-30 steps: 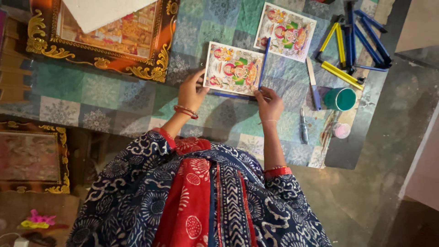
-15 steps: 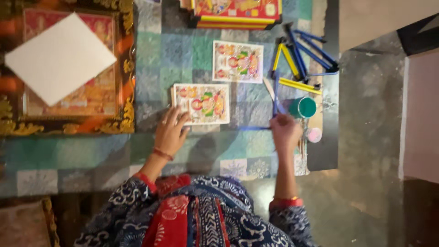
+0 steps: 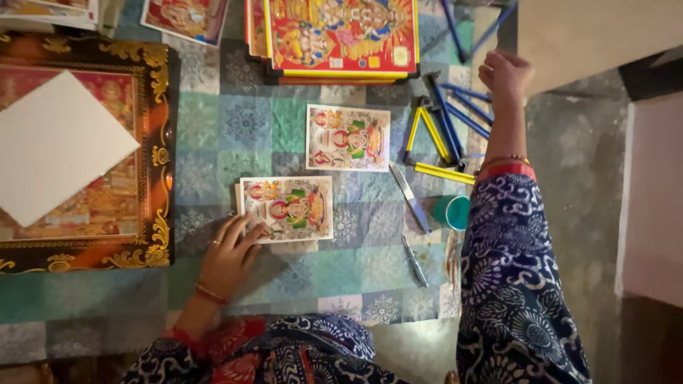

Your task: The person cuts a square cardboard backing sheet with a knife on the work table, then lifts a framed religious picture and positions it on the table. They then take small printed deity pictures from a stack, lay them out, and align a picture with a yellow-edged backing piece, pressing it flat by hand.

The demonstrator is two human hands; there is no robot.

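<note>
My left hand [image 3: 229, 257] lies flat with its fingers spread on the lower left corner of a small colourful printed picture [image 3: 292, 208], which rests on a thin stack of sheets on the patchwork cloth [image 3: 213, 128]. My right hand [image 3: 505, 73] is stretched out to the far right edge of the table, fingers curled, next to several blue strips [image 3: 462, 99]. Whether it holds anything is hidden. A second printed picture [image 3: 348, 137] lies just beyond the first.
An ornate gold and black framed picture [image 3: 153, 149] with a white sheet [image 3: 57, 146] on it fills the left. A stack of bright prints [image 3: 341, 35] sits at the top. Yellow strips [image 3: 437, 169], a blade [image 3: 410, 198], a teal cup [image 3: 452, 211] and a small tool [image 3: 415, 262] lie at the right.
My right hand has left the table's near edge and reached far out to the right, beside the blue strips. My left hand stays on the near picture. The view has moved closer.
</note>
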